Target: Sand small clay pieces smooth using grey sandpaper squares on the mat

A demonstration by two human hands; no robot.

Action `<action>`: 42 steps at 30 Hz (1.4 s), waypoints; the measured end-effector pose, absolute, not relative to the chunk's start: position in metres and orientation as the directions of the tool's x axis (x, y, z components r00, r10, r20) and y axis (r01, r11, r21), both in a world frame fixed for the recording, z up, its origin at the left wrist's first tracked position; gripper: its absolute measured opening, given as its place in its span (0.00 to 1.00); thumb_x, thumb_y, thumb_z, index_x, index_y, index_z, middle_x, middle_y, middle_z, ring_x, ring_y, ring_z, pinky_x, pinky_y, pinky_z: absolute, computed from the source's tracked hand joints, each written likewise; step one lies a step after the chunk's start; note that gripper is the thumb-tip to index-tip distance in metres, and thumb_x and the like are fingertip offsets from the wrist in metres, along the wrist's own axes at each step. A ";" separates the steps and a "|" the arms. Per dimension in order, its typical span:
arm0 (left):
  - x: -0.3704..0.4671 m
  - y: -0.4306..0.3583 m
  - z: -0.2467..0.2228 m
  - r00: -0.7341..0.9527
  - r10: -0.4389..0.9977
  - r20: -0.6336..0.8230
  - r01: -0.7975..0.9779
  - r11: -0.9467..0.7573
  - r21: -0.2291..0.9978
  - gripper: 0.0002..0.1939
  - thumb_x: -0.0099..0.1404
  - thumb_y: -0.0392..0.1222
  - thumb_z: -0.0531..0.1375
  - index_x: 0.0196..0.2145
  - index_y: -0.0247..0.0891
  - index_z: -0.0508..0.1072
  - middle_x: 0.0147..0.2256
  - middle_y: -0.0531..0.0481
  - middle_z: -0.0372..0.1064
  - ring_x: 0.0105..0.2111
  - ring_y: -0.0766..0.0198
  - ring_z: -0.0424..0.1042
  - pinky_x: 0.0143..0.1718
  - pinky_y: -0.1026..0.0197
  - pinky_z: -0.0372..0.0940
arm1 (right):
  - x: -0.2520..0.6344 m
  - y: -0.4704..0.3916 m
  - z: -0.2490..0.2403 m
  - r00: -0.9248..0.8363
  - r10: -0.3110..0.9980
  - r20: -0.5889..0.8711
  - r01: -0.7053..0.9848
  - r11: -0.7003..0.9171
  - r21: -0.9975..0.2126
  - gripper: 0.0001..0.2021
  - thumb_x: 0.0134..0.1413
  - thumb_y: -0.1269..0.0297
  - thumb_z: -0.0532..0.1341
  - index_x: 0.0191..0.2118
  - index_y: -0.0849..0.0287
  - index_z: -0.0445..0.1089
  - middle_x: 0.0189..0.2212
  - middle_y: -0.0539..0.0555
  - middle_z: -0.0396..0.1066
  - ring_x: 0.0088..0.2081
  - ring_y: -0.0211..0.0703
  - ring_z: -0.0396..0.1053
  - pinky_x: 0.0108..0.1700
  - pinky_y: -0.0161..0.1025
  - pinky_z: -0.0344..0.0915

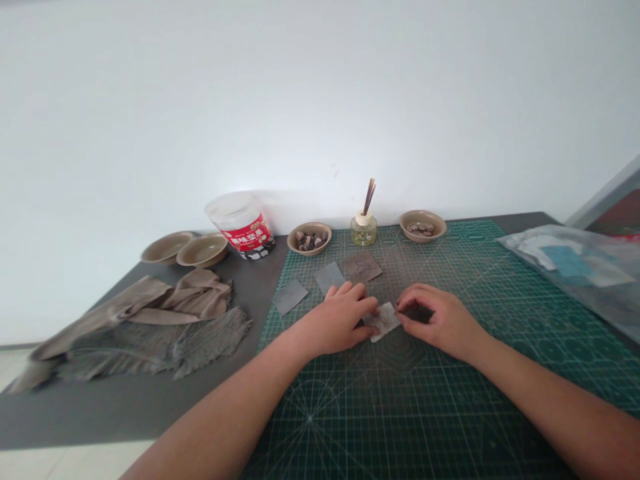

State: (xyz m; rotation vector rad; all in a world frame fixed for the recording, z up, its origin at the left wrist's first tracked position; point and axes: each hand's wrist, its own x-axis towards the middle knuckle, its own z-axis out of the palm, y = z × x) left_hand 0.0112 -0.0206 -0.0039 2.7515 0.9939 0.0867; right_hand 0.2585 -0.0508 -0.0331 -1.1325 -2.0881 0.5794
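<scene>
A small pale grey piece (385,321) lies on the green cutting mat (450,413) between my hands. My left hand (347,317) rests over its left side, fingers apart, with thumb and index finger touching it. At its right edge is my right hand (435,319), thumb and fingertips pinched together; what they hold, if anything, is too small to tell. Behind my left hand lie a brown square with dark marks (363,267) and a grey square (329,277); another grey square (291,297) is further left.
Along the wall stand a bowl of stones (309,239), a reed diffuser (364,227), a bowl with brown pieces (423,226), a red-labelled tub (243,227) and two bowls (203,251). Crumpled cloths (150,327) lie left, a clear plastic bag (580,260) right.
</scene>
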 end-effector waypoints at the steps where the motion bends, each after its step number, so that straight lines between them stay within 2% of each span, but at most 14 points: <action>1: 0.011 -0.020 -0.005 0.770 0.638 -0.016 0.624 -0.748 0.227 0.12 0.69 0.50 0.59 0.47 0.45 0.72 0.45 0.46 0.63 0.48 0.51 0.62 0.47 0.51 0.60 | 0.256 -0.052 -0.033 -0.402 0.848 0.344 0.547 0.524 -0.653 0.06 0.55 0.70 0.66 0.39 0.54 0.73 0.38 0.51 0.75 0.40 0.44 0.73 0.45 0.41 0.68; 4: 0.010 -0.017 -0.006 0.770 0.638 -0.014 0.623 -0.747 0.234 0.09 0.72 0.48 0.56 0.45 0.47 0.72 0.44 0.47 0.63 0.47 0.53 0.61 0.47 0.52 0.60 | 0.247 -0.053 -0.031 -0.449 0.843 0.297 0.572 0.526 -0.629 0.06 0.57 0.70 0.65 0.41 0.54 0.74 0.38 0.51 0.75 0.40 0.43 0.72 0.44 0.41 0.68; 7: 0.009 -0.015 -0.007 0.752 0.658 -0.026 0.647 -0.731 0.215 0.08 0.70 0.49 0.58 0.45 0.49 0.73 0.44 0.47 0.62 0.47 0.52 0.61 0.46 0.51 0.59 | 0.240 -0.049 -0.030 -0.482 0.832 0.273 0.622 0.545 -0.562 0.04 0.59 0.70 0.64 0.40 0.56 0.74 0.39 0.52 0.75 0.41 0.45 0.72 0.45 0.43 0.68; 13: 0.008 -0.016 -0.005 0.715 0.698 -0.048 0.690 -0.693 0.208 0.16 0.69 0.51 0.60 0.53 0.54 0.70 0.47 0.47 0.62 0.48 0.50 0.61 0.45 0.50 0.59 | 0.251 -0.041 -0.038 -0.554 0.779 0.292 0.600 0.618 -0.508 0.04 0.56 0.73 0.65 0.36 0.57 0.73 0.41 0.53 0.74 0.43 0.45 0.72 0.47 0.42 0.68; 16: 0.010 -0.019 -0.004 0.724 0.688 -0.048 0.685 -0.710 0.161 0.14 0.70 0.50 0.59 0.52 0.53 0.71 0.47 0.47 0.62 0.48 0.49 0.61 0.44 0.49 0.59 | 0.257 -0.041 -0.041 -0.526 0.792 0.309 0.623 0.606 -0.494 0.04 0.57 0.72 0.65 0.37 0.56 0.73 0.41 0.53 0.74 0.43 0.46 0.72 0.47 0.43 0.68; 21: 0.013 -0.022 -0.005 0.732 0.681 -0.028 0.677 -0.722 0.141 0.18 0.71 0.47 0.58 0.57 0.58 0.69 0.45 0.47 0.63 0.47 0.50 0.61 0.44 0.49 0.57 | 0.257 -0.045 -0.042 -0.547 0.776 0.313 0.595 0.623 -0.508 0.04 0.58 0.73 0.64 0.38 0.56 0.73 0.42 0.53 0.74 0.45 0.45 0.71 0.49 0.43 0.68; 26: 0.013 -0.021 -0.006 0.747 0.662 -0.065 0.662 -0.732 0.162 0.14 0.72 0.45 0.56 0.54 0.56 0.73 0.43 0.48 0.65 0.46 0.51 0.61 0.42 0.51 0.56 | 0.259 -0.045 -0.041 -0.539 0.786 0.302 0.610 0.612 -0.504 0.05 0.56 0.73 0.65 0.37 0.56 0.73 0.41 0.53 0.74 0.43 0.45 0.71 0.48 0.43 0.69; 42: 0.012 -0.018 -0.008 0.718 0.691 -0.086 0.688 -0.685 0.239 0.15 0.71 0.47 0.57 0.54 0.59 0.73 0.42 0.48 0.65 0.45 0.52 0.62 0.44 0.51 0.56 | 0.261 -0.045 -0.039 -0.589 0.756 0.285 0.578 0.640 -0.506 0.05 0.57 0.74 0.64 0.34 0.56 0.72 0.40 0.53 0.74 0.42 0.44 0.71 0.45 0.41 0.68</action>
